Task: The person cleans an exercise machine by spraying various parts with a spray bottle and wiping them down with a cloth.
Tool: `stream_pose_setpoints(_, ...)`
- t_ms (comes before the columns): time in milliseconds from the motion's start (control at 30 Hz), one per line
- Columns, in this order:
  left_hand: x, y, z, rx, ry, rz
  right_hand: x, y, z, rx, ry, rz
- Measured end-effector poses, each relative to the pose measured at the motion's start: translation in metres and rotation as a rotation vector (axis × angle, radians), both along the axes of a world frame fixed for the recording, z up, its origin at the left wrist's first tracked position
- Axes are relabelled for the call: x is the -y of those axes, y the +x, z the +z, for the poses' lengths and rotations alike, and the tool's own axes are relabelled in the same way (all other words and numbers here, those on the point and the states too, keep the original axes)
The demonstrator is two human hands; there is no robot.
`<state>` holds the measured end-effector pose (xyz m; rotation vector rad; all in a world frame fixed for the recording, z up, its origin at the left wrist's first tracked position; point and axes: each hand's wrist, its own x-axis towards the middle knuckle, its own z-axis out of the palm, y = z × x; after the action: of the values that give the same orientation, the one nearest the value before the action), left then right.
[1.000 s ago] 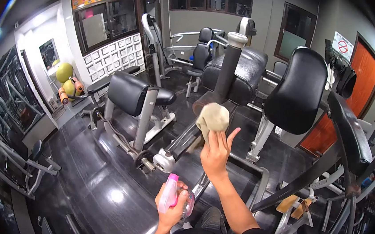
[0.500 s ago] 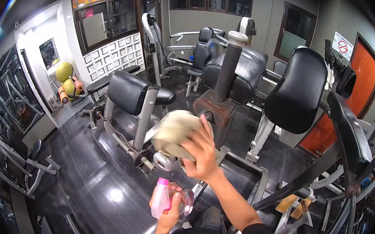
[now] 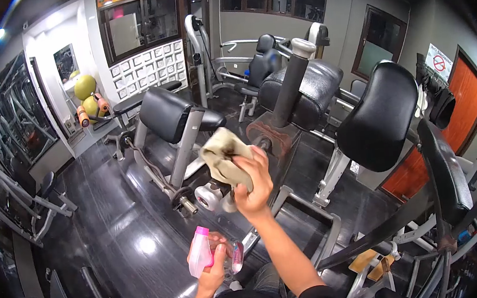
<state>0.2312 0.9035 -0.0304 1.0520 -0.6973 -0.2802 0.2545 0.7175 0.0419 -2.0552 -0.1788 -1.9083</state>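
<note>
A beige cloth (image 3: 221,161) with dark smudges is bunched in my right hand (image 3: 254,183), whose fingers press into it. The hand is raised in the middle of the head view, in front of a machine's upright post. Lower down, my left hand (image 3: 214,269) is wrapped round a spray bottle (image 3: 200,255) with a pink tip and a pale pink-white head. A clear part of it shows at the right of the fingers. Just beyond the two hands is a round white-and-silver end piece (image 3: 207,197) on a metal frame.
Padded gym machines stand around me: a black pad (image 3: 167,114) at left, a large black seat back (image 3: 380,116) at right, and a long pad (image 3: 446,170) at far right. A metal frame (image 3: 312,213) crosses low in front. Yellow balls (image 3: 85,87) rest by the left wall.
The cloth has tilted and shows a dark smudged side, with my right hand shifting slightly left and down. My left hand with the spray bottle stays almost in place.
</note>
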Motion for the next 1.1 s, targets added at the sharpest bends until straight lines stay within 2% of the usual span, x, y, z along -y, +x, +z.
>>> stream_pose_setpoints(67, -0.001, -0.001, 0.002, 0.004, -0.01, 0.005, -0.01, 0.003, -0.03, 0.123, 0.106, -0.088)
stream_pose_setpoints(133, -0.002, -0.003, 0.001, 0.005, -0.022, 0.007, -0.014, -0.002, -0.067, 0.069, 0.181, -0.151)
stream_pose_setpoints(200, -0.003, -0.002, -0.002, 0.042, 0.047, 0.014, -0.012, -0.012, -0.092, 0.026, 0.343, -0.018)
stream_pose_setpoints(233, -0.003, -0.003, -0.001, 0.043, 0.047, 0.011, -0.016, -0.015, -0.087, 0.027, 0.343, -0.021)
stream_pose_setpoints(300, 0.0, -0.006, 0.001, 0.012, 0.01, -0.024, -0.025, -0.024, -0.069, 0.249, 0.927, 0.021)
stream_pose_setpoints(367, 0.003, -0.006, -0.005, 0.016, 0.009, -0.036, -0.014, -0.032, -0.053, 0.377, 1.101, 0.075)
stream_pose_setpoints(433, 0.005, -0.006, -0.006, 0.02, 0.009, -0.045, 0.003, -0.033, -0.032, 0.484, 1.135, 0.075)
stream_pose_setpoints(500, 0.007, -0.007, -0.005, 0.021, -0.002, -0.059, 0.035, -0.037, -0.028, 0.132, 0.62, -0.108)
stream_pose_setpoints(533, 0.008, -0.007, -0.005, 0.022, -0.002, -0.066, 0.042, -0.044, -0.008, -0.136, 0.431, -0.309)
stream_pose_setpoints(600, 0.01, -0.007, -0.006, 0.018, 0.015, -0.088, 0.055, -0.031, -0.006, -0.148, 0.295, -0.289)
stream_pose_setpoints(667, 0.014, -0.009, -0.004, -0.026, -0.026, -0.085, 0.054, -0.027, -0.022, -0.128, 0.276, -0.36)
stream_pose_setpoints(733, 0.018, -0.01, -0.003, -0.074, -0.065, -0.079, 0.049, -0.025, -0.042, -0.06, 0.504, -0.276)
stream_pose_setpoints(767, 0.019, -0.011, -0.004, -0.058, -0.05, -0.085, 0.045, -0.026, -0.051, -0.055, 0.545, -0.212)
stream_pose_setpoints(933, 0.024, -0.015, 0.003, -0.009, 0.029, -0.13, 0.045, -0.019, -0.088, -0.084, 0.732, -0.202)
stream_pose_setpoints(1033, 0.03, -0.017, 0.019, 0.079, 0.128, -0.124, 0.053, -0.021, -0.084, 0.047, 1.158, 0.067)
stream_pose_setpoints(1067, 0.035, -0.018, 0.02, 0.083, 0.127, -0.121, 0.057, -0.023, -0.088, 0.049, 1.157, 0.072)
stream_pose_setpoints(1100, 0.04, -0.019, 0.022, 0.12, 0.135, -0.1, 0.061, -0.024, -0.093, 0.185, 1.174, 0.142)
